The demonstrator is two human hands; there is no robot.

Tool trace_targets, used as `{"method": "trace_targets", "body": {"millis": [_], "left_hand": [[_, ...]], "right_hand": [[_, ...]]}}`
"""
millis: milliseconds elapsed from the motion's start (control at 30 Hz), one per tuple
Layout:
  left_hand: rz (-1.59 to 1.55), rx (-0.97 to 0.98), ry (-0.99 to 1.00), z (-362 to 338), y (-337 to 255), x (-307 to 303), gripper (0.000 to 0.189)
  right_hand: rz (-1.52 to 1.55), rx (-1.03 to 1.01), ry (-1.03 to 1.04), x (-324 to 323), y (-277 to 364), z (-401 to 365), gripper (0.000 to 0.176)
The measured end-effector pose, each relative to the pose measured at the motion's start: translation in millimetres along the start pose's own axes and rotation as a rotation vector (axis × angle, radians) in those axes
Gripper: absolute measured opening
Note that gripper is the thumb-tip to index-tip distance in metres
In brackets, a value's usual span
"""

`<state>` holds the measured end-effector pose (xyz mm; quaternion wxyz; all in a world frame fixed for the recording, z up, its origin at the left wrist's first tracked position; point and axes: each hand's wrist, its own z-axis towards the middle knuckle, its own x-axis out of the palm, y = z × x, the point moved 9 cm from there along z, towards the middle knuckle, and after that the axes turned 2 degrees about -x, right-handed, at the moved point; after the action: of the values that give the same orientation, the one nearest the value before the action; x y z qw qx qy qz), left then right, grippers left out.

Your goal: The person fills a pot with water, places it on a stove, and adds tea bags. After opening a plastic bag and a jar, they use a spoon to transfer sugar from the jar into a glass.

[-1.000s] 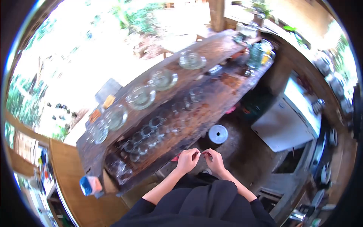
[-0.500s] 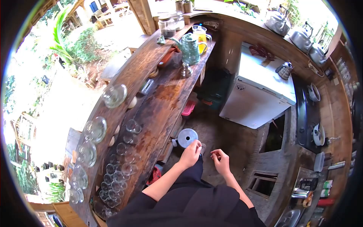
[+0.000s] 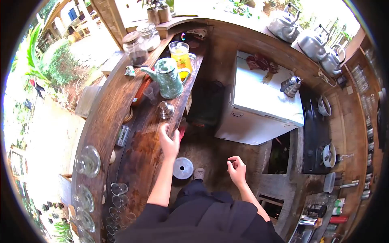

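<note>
My left hand [image 3: 169,142] is open at the edge of the wooden counter [image 3: 150,137], thumb and fingers apart and nothing between them. Just beyond its fingertips stands a small shiny metal piece [image 3: 165,109], shaped like a cocktail shaker top. Behind that are a speckled green enamel pot [image 3: 167,81] and a glass pitcher [image 3: 180,56] of yellow-orange drink. A small clear cup [image 3: 150,94] stands left of the pot. My right hand [image 3: 236,168] hangs over the floor, fingers loosely curled in, with nothing visible in it.
A round metal stool [image 3: 183,168] stands by my foot. Ahead is a white chest freezer [image 3: 251,125] bearing a gooseneck kettle [image 3: 291,86]. Several glasses [image 3: 119,189] line the counter's near part, and glass dishes [image 3: 87,161] sit on the raised ledge. Large kettles [image 3: 311,41] stand at the back right.
My view has come forward along the counter, so the pot and pitcher look nearer. My left hand has reached out toward the small metal piece and opened. My right hand stays low and curled.
</note>
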<state>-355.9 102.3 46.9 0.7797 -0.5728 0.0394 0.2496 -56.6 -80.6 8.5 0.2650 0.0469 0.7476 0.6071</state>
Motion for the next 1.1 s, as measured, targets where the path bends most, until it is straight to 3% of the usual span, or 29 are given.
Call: {"method": "trace_targets", "body": {"millis": [67, 167, 200, 367, 467, 533, 600, 633, 667, 733, 767, 867, 933, 1000, 1033, 1100], "left_hand": [[0.147, 0.062, -0.132, 37.4, 29.5, 3.2, 0.059], [0.169, -0.009, -0.079, 83.0, 64.2, 26.7, 0.071], [0.225, 0.066, -0.079, 93.1, 54.4, 31.5, 0.065], [0.334, 0.035, -0.107, 113.2, 63.1, 31.8, 0.040], [0.239, 0.067, -0.072, 109.0, 31.4, 25.2, 0.032], [0.158, 0.140, 0.079, 96.8, -12.0, 29.0, 0.034], [-0.225, -0.128, 0.333, 68.5, -23.6, 51.3, 0.033], [-0.328, -0.173, 0.437, 50.7, -31.8, 63.1, 0.033], [-0.435, -0.216, 0.539, 33.6, -41.9, 75.1, 0.033], [-0.361, -0.108, 0.665, 14.0, -84.5, 84.1, 0.036], [-0.356, -0.007, 0.692, 8.2, -103.6, 86.2, 0.038], [-0.346, 0.205, 0.701, 2.4, -138.6, 88.0, 0.038], [-0.178, 0.260, 0.839, -6.0, -134.4, 102.4, 0.037], [-0.199, 0.628, 0.706, -7.4, -159.3, 103.5, 0.036], [-0.148, 0.681, 0.729, -10.2, -159.6, 111.4, 0.035], [-0.102, 0.737, 0.750, -9.4, -160.8, 120.3, 0.035]], "right_hand": [[-0.008, 0.026, -0.005, -4.8, 4.3, 11.7, 0.011], [-0.116, -0.076, -0.042, -9.6, 9.1, 24.8, 0.009], [-0.053, -0.059, -0.036, -7.5, 1.5, 30.3, 0.010], [-0.015, -0.081, 0.027, -0.1, -1.1, 46.9, 0.012], [-0.017, -0.031, 0.139, 14.6, 0.6, 61.3, 0.012], [-0.108, -0.269, 0.178, 24.9, 37.7, 70.9, 0.015], [-0.045, -0.367, 0.180, 32.2, 72.1, 82.2, 0.038], [0.051, -0.309, 0.201, 37.4, 79.6, 88.7, 0.061], [0.049, -0.305, 0.204, 38.9, 93.1, 94.1, 0.061], [0.216, -0.425, 0.284, 41.3, 134.6, 98.3, 0.081], [0.473, -0.225, 0.449, 52.4, 134.1, 99.0, 0.093], [0.134, -0.326, 0.561, 43.1, 136.6, 109.1, 0.081], [-0.055, -0.459, 0.541, 34.1, 153.7, 109.2, 0.070], [-0.088, -0.454, 0.624, 39.4, 153.8, 106.2, 0.069], [-0.088, -0.458, 0.626, 40.0, 155.0, 106.3, 0.069], [-0.010, -0.267, 0.715, 43.6, 143.0, 107.4, 0.069]]}}
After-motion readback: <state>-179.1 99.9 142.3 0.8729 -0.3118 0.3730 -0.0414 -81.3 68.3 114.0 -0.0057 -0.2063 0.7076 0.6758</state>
